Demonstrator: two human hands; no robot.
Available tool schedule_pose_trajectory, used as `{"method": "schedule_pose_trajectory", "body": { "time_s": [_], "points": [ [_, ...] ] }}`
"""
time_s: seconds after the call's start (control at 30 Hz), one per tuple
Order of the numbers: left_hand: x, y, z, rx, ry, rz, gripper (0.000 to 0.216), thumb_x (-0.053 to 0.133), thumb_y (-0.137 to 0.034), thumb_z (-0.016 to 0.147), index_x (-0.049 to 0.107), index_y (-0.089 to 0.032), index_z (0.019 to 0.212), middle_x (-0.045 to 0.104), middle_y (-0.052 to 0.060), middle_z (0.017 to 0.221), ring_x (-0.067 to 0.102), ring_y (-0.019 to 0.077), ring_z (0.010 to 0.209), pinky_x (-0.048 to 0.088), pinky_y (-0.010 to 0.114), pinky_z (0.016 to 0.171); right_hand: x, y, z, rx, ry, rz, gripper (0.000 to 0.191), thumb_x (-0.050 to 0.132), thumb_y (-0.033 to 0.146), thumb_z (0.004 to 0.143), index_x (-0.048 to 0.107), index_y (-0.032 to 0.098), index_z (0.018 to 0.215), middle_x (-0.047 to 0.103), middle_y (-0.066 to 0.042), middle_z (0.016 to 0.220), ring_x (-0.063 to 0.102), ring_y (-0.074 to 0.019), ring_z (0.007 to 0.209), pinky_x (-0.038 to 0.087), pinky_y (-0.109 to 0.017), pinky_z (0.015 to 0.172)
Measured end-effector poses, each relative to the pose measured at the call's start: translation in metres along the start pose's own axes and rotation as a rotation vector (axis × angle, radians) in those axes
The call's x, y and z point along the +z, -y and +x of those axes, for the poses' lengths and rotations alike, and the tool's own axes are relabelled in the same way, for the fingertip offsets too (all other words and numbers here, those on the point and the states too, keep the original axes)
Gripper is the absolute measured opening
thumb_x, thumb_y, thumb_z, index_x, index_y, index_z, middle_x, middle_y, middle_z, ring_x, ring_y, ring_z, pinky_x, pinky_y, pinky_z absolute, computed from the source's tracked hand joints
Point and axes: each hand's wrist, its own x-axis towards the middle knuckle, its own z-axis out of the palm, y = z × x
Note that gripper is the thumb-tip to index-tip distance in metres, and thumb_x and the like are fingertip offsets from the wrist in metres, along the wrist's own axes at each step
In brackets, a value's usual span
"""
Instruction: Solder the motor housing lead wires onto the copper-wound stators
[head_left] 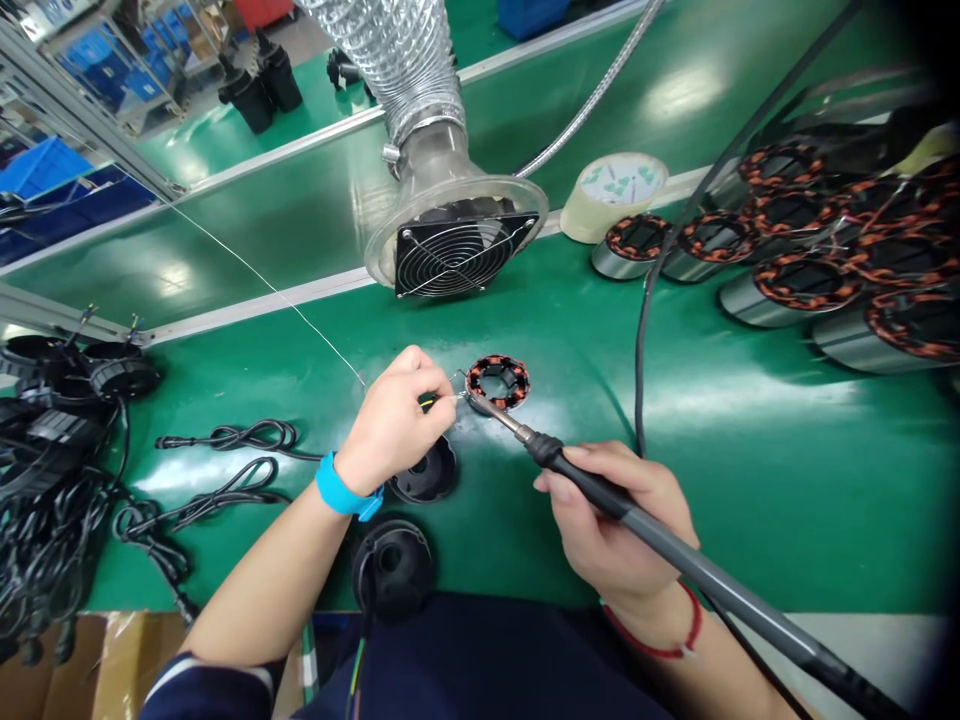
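Observation:
A small stator with orange copper windings lies on the green mat. My right hand grips a black-handled soldering iron, whose metal tip rests at the stator's left edge. My left hand, with a blue wristband, pinches a thin solder wire and a yellow-tipped lead right beside the iron's tip. Two black round housings sit under and near my left wrist.
A fume extractor fan on a silver flexible duct stands behind the stator. Several larger wound stators lie at the right, with a tape roll. Black cables and black parts pile up at the left. The iron's cord runs right of the stator.

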Motion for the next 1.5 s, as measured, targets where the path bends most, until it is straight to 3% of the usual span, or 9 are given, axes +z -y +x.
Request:
{"method": "schedule_pose_trajectory", "body": {
  "time_s": [0.37, 1.37, 1.5],
  "points": [
    [0.001, 0.001, 0.001, -0.007, 0.002, -0.001, 0.018, 0.056, -0.003, 0.075, 0.057, -0.015, 0.063, 0.049, -0.001, 0.073, 0.048, 0.0113, 0.071, 0.038, 0.024, 0.066, 0.003, 0.004, 0.006, -0.025, 0.081, -0.009, 0.025, 0.062, 0.01, 0.078, 0.057, 0.022, 0.099, 0.063, 0.001, 0.068, 0.061, -0.0138, 0.057, 0.051, -0.028, 0.051],
    [0.001, 0.004, 0.002, -0.041, 0.005, -0.043, 0.016, 0.055, -0.005, 0.076, 0.059, -0.015, 0.065, 0.05, -0.001, 0.074, 0.049, 0.012, 0.073, 0.04, 0.025, 0.068, 0.001, 0.003, 0.006, -0.065, 0.079, -0.035, 0.031, 0.062, 0.009, 0.077, 0.059, 0.023, 0.104, 0.063, 0.0, 0.07, 0.061, -0.0154, 0.06, 0.051, -0.029, 0.054],
    [0.001, 0.004, 0.003, -0.039, 0.008, -0.038, 0.015, 0.056, -0.007, 0.077, 0.059, -0.015, 0.065, 0.05, -0.001, 0.074, 0.049, 0.0121, 0.073, 0.039, 0.025, 0.067, 0.0, 0.005, 0.012, -0.064, 0.04, -0.09, 0.039, 0.063, 0.008, 0.078, 0.059, 0.024, 0.113, 0.068, -0.004, 0.084, 0.066, -0.018, 0.069, 0.055, -0.033, 0.061]
  ]
}}
